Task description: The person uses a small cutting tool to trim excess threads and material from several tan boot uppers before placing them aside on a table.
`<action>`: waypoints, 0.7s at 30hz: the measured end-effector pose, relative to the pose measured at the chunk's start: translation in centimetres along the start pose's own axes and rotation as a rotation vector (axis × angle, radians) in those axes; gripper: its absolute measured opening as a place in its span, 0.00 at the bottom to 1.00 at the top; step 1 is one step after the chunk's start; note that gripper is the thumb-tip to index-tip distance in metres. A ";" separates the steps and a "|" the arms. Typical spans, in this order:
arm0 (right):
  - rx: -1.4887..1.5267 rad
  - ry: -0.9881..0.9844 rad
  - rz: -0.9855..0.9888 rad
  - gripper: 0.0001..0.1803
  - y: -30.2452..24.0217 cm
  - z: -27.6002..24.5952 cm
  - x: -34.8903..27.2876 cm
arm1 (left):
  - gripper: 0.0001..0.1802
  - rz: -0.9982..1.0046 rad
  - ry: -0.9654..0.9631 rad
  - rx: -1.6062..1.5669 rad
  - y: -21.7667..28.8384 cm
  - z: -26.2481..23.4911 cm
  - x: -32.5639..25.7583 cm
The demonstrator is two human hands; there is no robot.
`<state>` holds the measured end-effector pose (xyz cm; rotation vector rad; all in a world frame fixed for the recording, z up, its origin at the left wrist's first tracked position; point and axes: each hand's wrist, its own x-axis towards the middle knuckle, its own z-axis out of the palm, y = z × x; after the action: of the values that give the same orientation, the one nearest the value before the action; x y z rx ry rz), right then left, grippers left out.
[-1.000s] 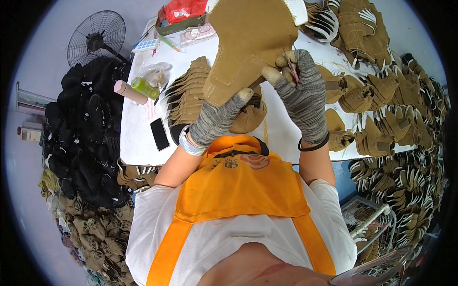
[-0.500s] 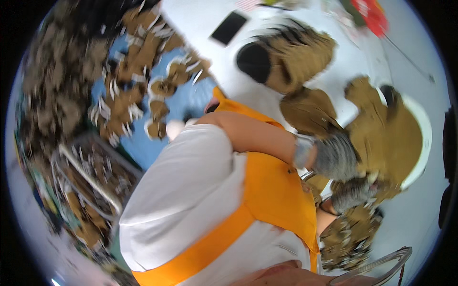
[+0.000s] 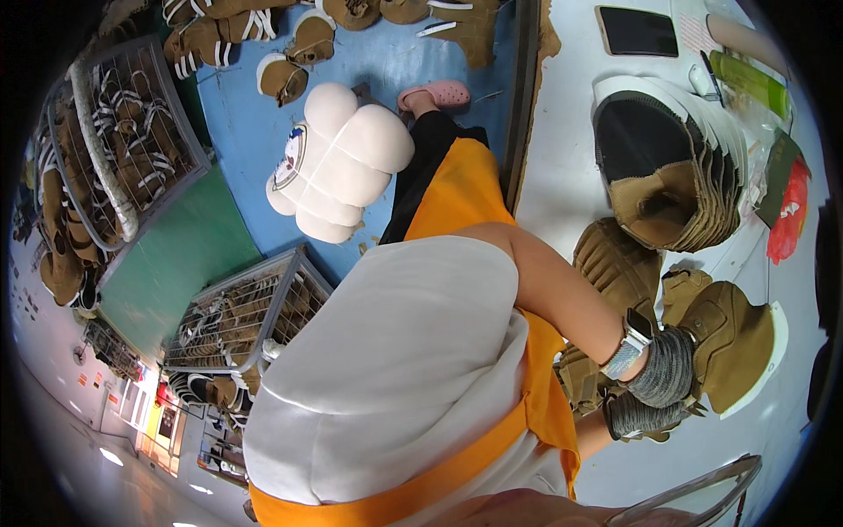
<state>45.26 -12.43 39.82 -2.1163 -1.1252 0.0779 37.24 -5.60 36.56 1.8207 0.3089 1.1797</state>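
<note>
My left hand (image 3: 664, 365), in a grey knit glove with a watch at the wrist, is closed on a brown shoe upper (image 3: 727, 342) with a white curved edge, which rests at the right over the white table. Just below it is my right hand (image 3: 643, 416), also gloved in grey. Its fingers curl close to the left hand, and what they hold is hidden. More brown uppers (image 3: 619, 263) lie beside my left forearm. Behind them a stack of brown uppers (image 3: 672, 189) with black insides and white edges leans on its side.
On the white table (image 3: 562, 167) are a phone (image 3: 637, 32), a green roll-shaped thing (image 3: 748, 83) and a red piece of plastic (image 3: 788, 211). Wire baskets (image 3: 233, 321) of brown uppers stand at the left. A puffy white cushion (image 3: 342, 167) sits over the blue floor (image 3: 237, 114), near a pink clog (image 3: 436, 94).
My view has swung, and the blur is gone. The cushion and the baskets show more fully. Both hands remain together at a brown upper.
</note>
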 end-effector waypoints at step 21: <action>1.193 -0.761 0.427 0.22 -5.0 9.6 3.3 | 0.15 -0.033 0.279 0.142 -2.6 -13.4 -4.5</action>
<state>40.27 -2.72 36.83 -1.1433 -0.6433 1.4526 24.55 0.48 33.44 1.7618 0.5935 1.4209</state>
